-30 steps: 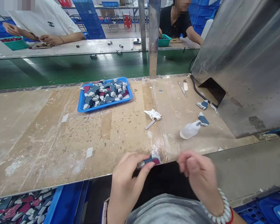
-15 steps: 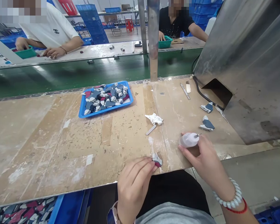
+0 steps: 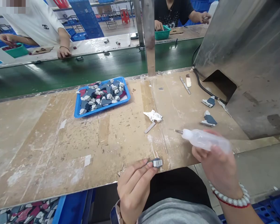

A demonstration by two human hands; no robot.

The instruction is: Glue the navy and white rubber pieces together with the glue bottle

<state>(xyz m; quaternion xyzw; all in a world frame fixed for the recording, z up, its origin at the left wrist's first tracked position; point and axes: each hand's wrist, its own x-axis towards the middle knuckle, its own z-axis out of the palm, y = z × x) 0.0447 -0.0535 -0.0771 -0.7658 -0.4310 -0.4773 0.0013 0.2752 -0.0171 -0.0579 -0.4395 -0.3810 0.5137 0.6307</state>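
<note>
At the front edge of the worktable, my left hand (image 3: 136, 180) pinches a small grey and white moulded part (image 3: 157, 162), its pale end turned up. My right hand (image 3: 218, 161) is wrapped round a translucent squeeze bottle (image 3: 204, 139) with a thin metal nozzle. The bottle lies nearly level above the table, its nozzle pointing left, apart from the part. Beyond my left hand lie a crumpled white tissue (image 3: 153, 116) and a flat metal strip (image 3: 150, 128). Two grey-blue and white parts (image 3: 209, 119) (image 3: 208, 101) rest to the right.
A blue tray (image 3: 102, 111) heaped with parts stands on the worktable (image 3: 79, 140). Behind runs a green conveyor belt (image 3: 95, 67) with a metal post (image 3: 149, 40). A metal housing (image 3: 254, 71) blocks the right side. Two people sit opposite. A blue crate (image 3: 70, 205) is below left.
My right hand has lifted the bottle and tipped it from upright-leaning to nearly level, nozzle now leftward. My left hand has turned the part so its pale end shows.
</note>
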